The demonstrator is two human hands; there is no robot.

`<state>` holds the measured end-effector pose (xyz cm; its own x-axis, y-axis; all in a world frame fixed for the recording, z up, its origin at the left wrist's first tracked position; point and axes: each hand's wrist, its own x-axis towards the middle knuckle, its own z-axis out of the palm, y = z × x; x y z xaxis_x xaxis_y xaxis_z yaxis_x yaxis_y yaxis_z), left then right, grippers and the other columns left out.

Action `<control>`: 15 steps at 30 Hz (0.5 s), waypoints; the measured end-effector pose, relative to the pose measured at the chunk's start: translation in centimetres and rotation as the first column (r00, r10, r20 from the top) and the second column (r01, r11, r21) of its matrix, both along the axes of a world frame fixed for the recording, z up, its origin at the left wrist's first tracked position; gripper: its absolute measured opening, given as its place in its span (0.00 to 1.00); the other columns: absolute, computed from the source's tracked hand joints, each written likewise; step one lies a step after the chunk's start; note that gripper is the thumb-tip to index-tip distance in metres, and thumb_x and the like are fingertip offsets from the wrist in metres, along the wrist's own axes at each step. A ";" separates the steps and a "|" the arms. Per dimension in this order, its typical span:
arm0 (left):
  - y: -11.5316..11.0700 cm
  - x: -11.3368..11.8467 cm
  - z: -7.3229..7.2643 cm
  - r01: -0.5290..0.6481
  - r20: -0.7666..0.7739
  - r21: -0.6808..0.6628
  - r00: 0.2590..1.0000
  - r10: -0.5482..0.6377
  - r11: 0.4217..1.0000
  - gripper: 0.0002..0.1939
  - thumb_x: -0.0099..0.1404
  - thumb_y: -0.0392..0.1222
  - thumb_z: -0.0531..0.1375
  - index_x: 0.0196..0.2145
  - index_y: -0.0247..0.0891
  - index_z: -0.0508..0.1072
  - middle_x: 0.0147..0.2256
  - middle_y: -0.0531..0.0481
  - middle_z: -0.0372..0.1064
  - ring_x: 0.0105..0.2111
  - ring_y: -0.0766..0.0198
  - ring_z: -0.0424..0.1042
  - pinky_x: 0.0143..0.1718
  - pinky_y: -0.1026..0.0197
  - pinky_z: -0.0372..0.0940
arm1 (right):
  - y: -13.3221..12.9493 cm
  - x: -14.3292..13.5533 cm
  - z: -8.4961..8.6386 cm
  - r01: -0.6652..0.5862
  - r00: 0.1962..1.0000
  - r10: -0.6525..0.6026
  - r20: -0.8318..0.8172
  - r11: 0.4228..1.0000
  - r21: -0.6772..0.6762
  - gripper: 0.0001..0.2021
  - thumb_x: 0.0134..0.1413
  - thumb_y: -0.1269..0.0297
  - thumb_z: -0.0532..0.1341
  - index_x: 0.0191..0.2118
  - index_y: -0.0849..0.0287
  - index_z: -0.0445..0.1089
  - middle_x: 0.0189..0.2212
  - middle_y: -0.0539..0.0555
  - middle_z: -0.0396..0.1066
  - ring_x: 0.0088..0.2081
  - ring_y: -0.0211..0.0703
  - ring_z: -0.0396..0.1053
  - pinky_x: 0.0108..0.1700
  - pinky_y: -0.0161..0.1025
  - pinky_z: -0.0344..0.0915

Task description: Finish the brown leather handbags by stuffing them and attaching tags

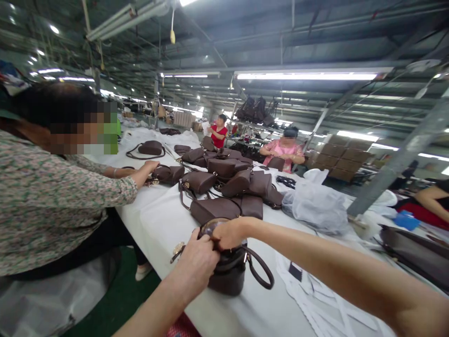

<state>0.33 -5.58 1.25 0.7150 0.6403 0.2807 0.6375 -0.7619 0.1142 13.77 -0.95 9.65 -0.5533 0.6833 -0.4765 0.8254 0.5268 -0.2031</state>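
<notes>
Left hand (197,264) pinching the top edge of a rounded dark-brown leather-look handbag (228,282), standing lower centre on the white-covered surface (261,304), right hand (231,233) touching its top, grip unclear

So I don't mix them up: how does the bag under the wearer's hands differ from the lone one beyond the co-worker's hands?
The near bag has the left hand and right hand on it; no hand touches the far bag. The near bag's handle loop juts out to the right; the far bag's strap lies curved on the white table. Both are dark brown.
</notes>
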 end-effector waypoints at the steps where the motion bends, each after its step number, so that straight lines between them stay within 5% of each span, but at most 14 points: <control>1: -0.2 0.0 0.5 -0.007 -0.011 -0.014 1.000 0.007 1.000 0.03 0.53 0.33 0.65 0.28 0.36 0.75 0.31 0.44 0.73 0.40 0.50 0.70 0.52 0.43 0.56 | -0.9 0.7 1.2 0.006 0.999 -0.008 0.031 0.998 0.055 0.06 0.52 0.69 0.62 0.26 0.63 0.73 0.28 0.56 0.75 0.34 0.46 0.73 0.38 0.39 0.66; 4: -0.8 0.4 2.1 0.010 0.033 -0.062 0.999 -0.008 0.998 0.05 0.56 0.39 0.65 0.28 0.36 0.74 0.31 0.45 0.74 0.38 0.52 0.71 0.51 0.45 0.58 | -4.4 3.5 3.4 0.079 0.982 -0.126 0.142 0.952 0.297 0.10 0.47 0.58 0.64 0.31 0.60 0.75 0.32 0.59 0.77 0.38 0.52 0.74 0.36 0.39 0.63; 8: -0.3 0.8 3.9 -0.008 0.150 -0.031 0.989 0.012 0.999 0.07 0.65 0.40 0.58 0.31 0.37 0.73 0.33 0.47 0.73 0.39 0.56 0.70 0.47 0.50 0.60 | -7.8 7.3 1.7 0.144 0.929 -0.239 0.283 0.937 0.318 0.10 0.41 0.69 0.63 0.35 0.58 0.75 0.32 0.61 0.77 0.35 0.56 0.75 0.31 0.39 0.61; 11: 1.0 1.0 3.9 -0.039 0.181 0.002 0.983 0.038 0.999 0.10 0.61 0.38 0.61 0.41 0.41 0.75 0.40 0.46 0.73 0.44 0.55 0.68 0.50 0.50 0.59 | -8.0 8.8 0.0 0.249 0.965 -0.263 -0.020 0.885 0.393 0.14 0.46 0.74 0.56 0.38 0.55 0.74 0.35 0.57 0.78 0.36 0.50 0.74 0.33 0.37 0.59; 15: 2.3 1.4 3.0 0.060 0.216 -0.082 0.976 -0.041 0.995 0.18 0.56 0.36 0.64 0.45 0.45 0.74 0.46 0.50 0.72 0.46 0.56 0.67 0.49 0.54 0.61 | -6.1 7.4 0.3 0.285 0.914 -0.090 -0.395 0.835 0.470 0.15 0.48 0.75 0.54 0.40 0.54 0.72 0.37 0.51 0.76 0.39 0.43 0.71 0.38 0.35 0.58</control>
<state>1.77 -3.28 4.23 0.6765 0.6341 0.3746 0.5524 -0.7733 0.3113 21.16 -7.08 9.97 -0.4479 0.8790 0.1634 0.8466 0.4757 -0.2386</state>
